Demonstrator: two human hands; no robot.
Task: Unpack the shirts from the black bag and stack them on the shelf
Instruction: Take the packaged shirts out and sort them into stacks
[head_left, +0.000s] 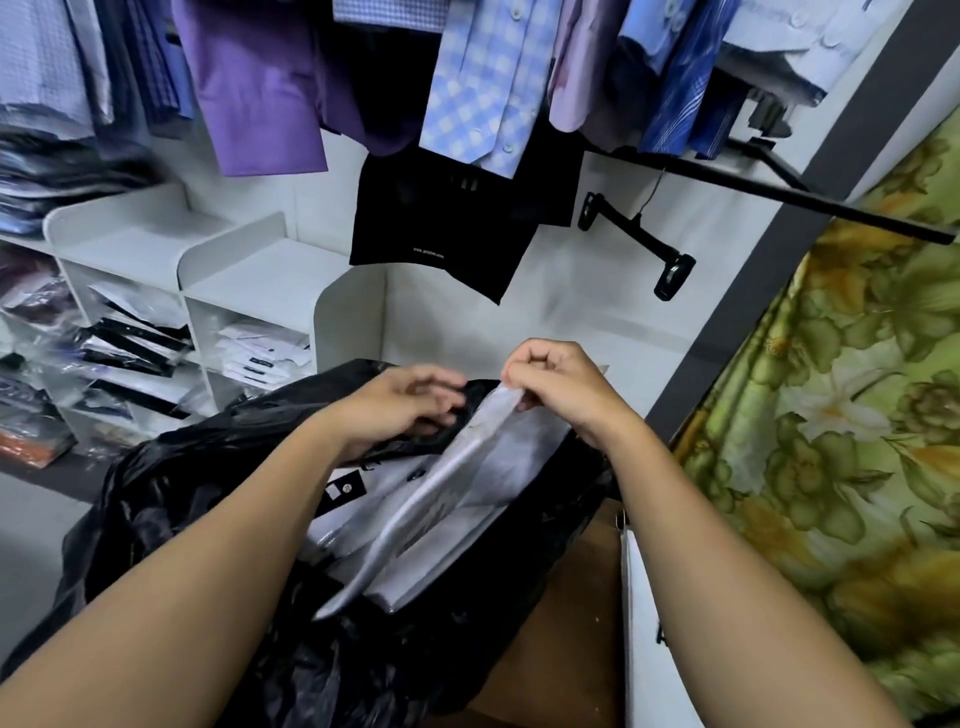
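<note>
Unpacking is at the lifting-out step: a folded white shirt in a clear wrapper stands tilted in the mouth of the black bag, its lower part inside, with more packets lying left of it. The right hand pinches the wrapper's top far corner, thumb and fingertips closed tight on the film and the other fingers curled in. The left hand sits just left of it with its fingers curled over the bag's far rim, apparently holding the black plastic back, though blur hides the exact contact. The next move, I judge, calls for drawing the shirt up clear of the bag and carrying it left and far to the white shelf, where packed shirts lie stacked. A fuller hold than a corner pinch would likely help, since the film looks slippery.
</note>
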